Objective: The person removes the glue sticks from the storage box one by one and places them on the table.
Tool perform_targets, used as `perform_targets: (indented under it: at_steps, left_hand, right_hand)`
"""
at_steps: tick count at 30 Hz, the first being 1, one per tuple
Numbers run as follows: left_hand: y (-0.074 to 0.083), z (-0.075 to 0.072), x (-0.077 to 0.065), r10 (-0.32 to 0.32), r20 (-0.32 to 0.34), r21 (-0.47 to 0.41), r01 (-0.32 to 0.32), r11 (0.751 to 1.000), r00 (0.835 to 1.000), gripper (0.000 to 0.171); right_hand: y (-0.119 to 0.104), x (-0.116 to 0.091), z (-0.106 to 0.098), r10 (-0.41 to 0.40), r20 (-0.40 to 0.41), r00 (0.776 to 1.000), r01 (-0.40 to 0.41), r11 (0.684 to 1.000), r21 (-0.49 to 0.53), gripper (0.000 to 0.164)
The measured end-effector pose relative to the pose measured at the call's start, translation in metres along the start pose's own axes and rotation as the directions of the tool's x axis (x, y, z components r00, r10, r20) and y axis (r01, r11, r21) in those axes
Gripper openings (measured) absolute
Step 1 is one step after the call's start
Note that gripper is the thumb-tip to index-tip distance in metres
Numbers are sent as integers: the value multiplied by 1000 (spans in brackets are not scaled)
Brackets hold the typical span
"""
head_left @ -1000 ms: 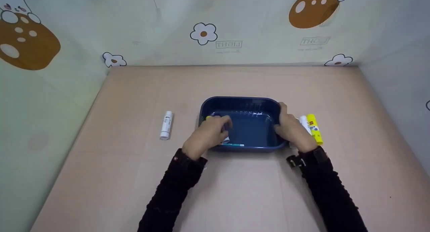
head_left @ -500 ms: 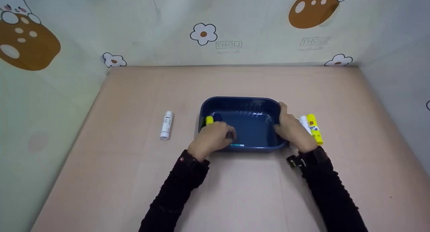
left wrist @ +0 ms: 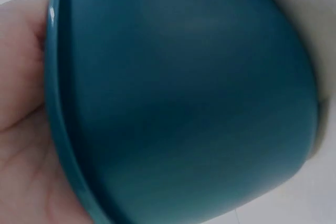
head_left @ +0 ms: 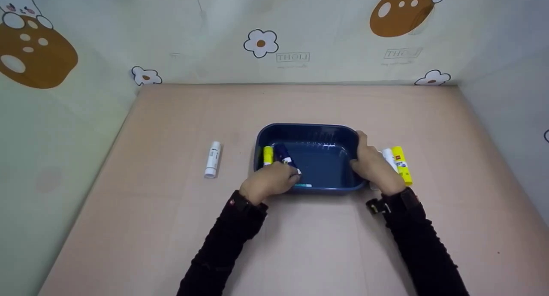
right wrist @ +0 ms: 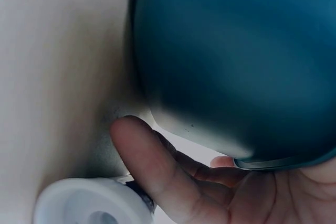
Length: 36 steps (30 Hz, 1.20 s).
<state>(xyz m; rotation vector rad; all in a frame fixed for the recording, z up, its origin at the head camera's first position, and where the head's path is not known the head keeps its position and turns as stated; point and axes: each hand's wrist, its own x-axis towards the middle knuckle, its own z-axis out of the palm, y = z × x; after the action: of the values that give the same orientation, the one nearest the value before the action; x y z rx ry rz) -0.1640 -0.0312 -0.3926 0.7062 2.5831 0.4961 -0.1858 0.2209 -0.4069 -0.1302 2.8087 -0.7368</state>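
Leans over the near wall of the blue tray [head_left: 330, 167], left of its middle, with the left hand [head_left: 271, 180], fingers bent down inside; cannot tell whether pinching anything, the fingertips being mostly hidden; grips the tray's right rim with the right hand [head_left: 378, 165], thumb over the edge, fingers along the outside.

Just beyond the left fingers, inside the tray, a dark blue tube [head_left: 283, 153] with a white end, slanting; beside it, near the tray's left wall, a yellow tube [head_left: 268, 153], partly covered by the left hand; along the tray's near wall, a slim teal-and-white stick [head_left: 303, 185].

Farther out, on the tabletop [head_left: 317, 244]: just right of the tray, behind the right hand, a white glue stick [head_left: 389, 156] and a yellow glue stick [head_left: 402, 166], side by side; left of the tray, well apart, a white tube [head_left: 212, 160]; beyond the tray, a flower-printed wall [head_left: 206, 38].
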Motion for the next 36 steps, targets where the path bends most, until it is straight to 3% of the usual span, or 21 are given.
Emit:
perform_targets:
  at_steps: [4,7,10,15,22,28,32,36]
  left_hand:
    - [0,0,-1,-64,27,-9,64,998,998,37]
    - [-1,-1,-2,-78,44,-30,79,996,996,39]
    - [-2,-3,-4,-57,53,-66,60,996,997,36]
    - [-5,-8,-6,28,27,-132,-24,991,999,27]
    - [-9,-18,-12,69,-75,-200,-82,976,995,18]
    - [-13,-27,-16,95,-201,-235,-142,961,975,17]
    - [-16,-33,-19,88,-253,-266,-156,951,964,17]
    - [-21,-40,-22,39,-300,-321,-140,937,953,22]
  right_hand:
    - [0,0,1,-1,2,1000,1,1000,0,76]
    - [0,0,1,1,0,1000,-1,1000,-2,76]
    - [-1,-1,1,2,-2,1000,-2,1000,-5,77]
    - [-2,0,1,13,13,1000,-13,1000,0,76]
    - [-2,0,0,23,25,999,-24,1000,7,75]
    - [-1,1,0,46,40,998,-47,999,17,76]
    - [0,2,0,49,35,998,-49,999,13,76]
    - [-1,1,1,39,23,999,-39,999,7,76]
